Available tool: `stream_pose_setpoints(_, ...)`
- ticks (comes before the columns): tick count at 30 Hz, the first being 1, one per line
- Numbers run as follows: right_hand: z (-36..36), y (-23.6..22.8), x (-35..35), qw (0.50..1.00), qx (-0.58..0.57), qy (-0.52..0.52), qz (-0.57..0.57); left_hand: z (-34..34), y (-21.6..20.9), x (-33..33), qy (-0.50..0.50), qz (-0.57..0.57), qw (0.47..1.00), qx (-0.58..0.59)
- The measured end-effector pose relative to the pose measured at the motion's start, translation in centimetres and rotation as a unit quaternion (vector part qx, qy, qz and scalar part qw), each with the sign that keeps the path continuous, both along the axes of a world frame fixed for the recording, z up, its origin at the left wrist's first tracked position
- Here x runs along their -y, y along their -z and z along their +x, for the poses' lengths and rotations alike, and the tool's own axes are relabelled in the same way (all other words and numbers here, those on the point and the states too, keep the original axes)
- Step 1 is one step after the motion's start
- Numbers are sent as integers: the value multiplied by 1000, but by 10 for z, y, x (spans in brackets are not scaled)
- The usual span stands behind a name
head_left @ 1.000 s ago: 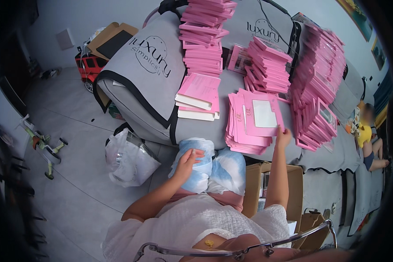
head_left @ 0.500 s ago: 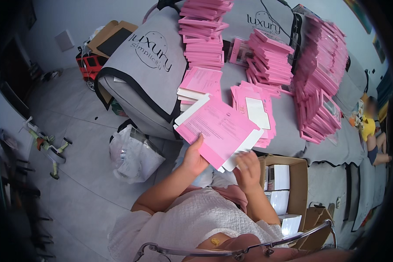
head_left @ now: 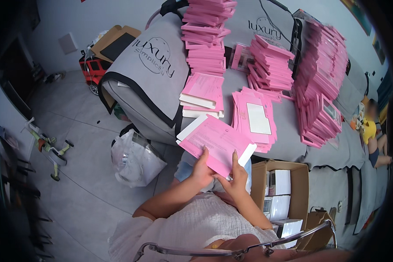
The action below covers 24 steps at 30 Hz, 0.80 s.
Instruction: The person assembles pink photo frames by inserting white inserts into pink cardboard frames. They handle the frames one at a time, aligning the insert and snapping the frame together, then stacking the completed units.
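Observation:
Both hands hold a pink carton with white end flaps, tilted above my lap. My left hand grips its lower left edge, thumb on the printed face. At the lower right edge, my right hand pinches it near the white flap, thumb also on top. The fingers beneath the carton are hidden. Just beyond it on the sofa lie a few pink cartons with white flaps. To their right is a pile of flat pink cartons, its top piece showing a white rectangle.
Tall stacks of pink boxes stand on the grey sofa: a left stack, a middle stack and a right stack. An open cardboard box holds white packs by my right side. A plastic bag sits on the floor.
My right hand has come from the right flap to the lower edge and now grips the carton. The carton has moved lower, closer to me.

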State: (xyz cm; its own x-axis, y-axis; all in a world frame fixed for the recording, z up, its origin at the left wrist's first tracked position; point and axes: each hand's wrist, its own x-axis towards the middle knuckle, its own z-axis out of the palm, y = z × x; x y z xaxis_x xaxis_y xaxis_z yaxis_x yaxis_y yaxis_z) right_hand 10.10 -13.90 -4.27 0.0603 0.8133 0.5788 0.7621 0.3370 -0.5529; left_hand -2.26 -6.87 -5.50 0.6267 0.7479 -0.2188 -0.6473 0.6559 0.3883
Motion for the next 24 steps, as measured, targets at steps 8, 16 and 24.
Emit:
stream_pose_setpoints(8,-15,-1,-3,877,-472,-58,-71,-5,7,5,-96,205,973,50)
stream_pose_setpoints(16,-34,-15,0,833,-532,-131,-80,1,13,23,-179,242,953,-41)
stream_pose_setpoints(24,-40,-7,-4,840,-526,-120,-59,1,9,22,-191,272,938,-96)
